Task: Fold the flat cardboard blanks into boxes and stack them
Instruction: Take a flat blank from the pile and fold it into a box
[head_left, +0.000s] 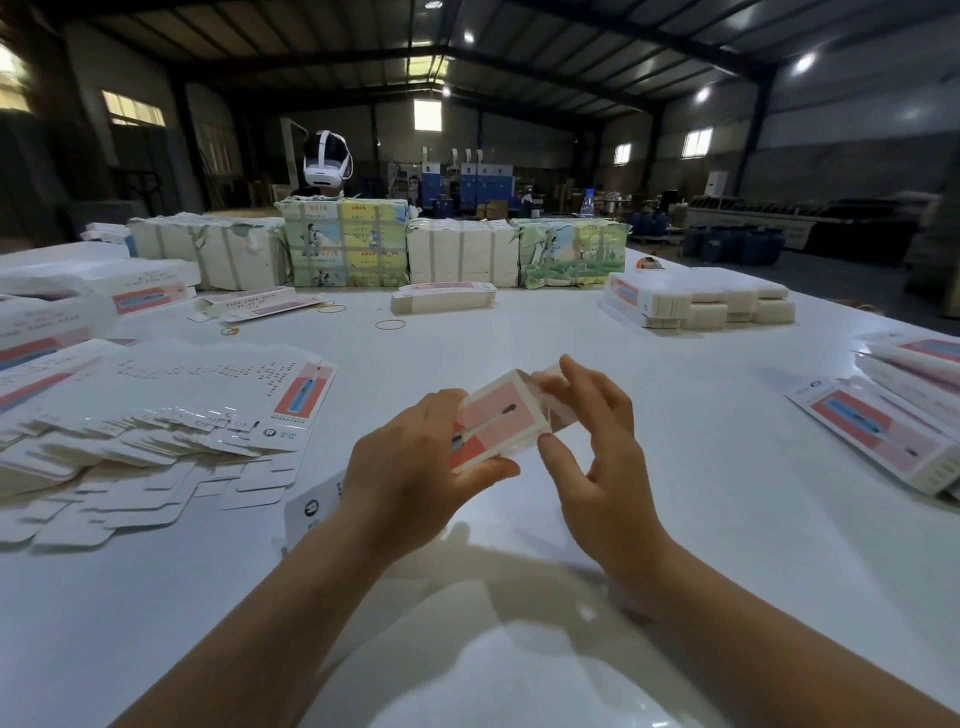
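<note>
Big warehouse or packing shed w/ a dark steel-truss roof (447, 57), hanging lamps, small high windows. Wide white work table (519, 332) up front, covered w/ packing stock: fanned flat blanks (156, 431) at left, strapped bundles (343, 244) along the far edge (some wrapped in printed paper), stacked cartons (696, 301) at right, loose rubber bands (389, 325). Behind it, blue machines (467, 182), blue drums (732, 244) & boxes on a concrete floor. A person in a white headset (324, 158) across the table.

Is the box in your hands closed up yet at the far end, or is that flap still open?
Still open: the end flap sticks out from the box, with the right hand on it; the left hand grips the body.
</note>
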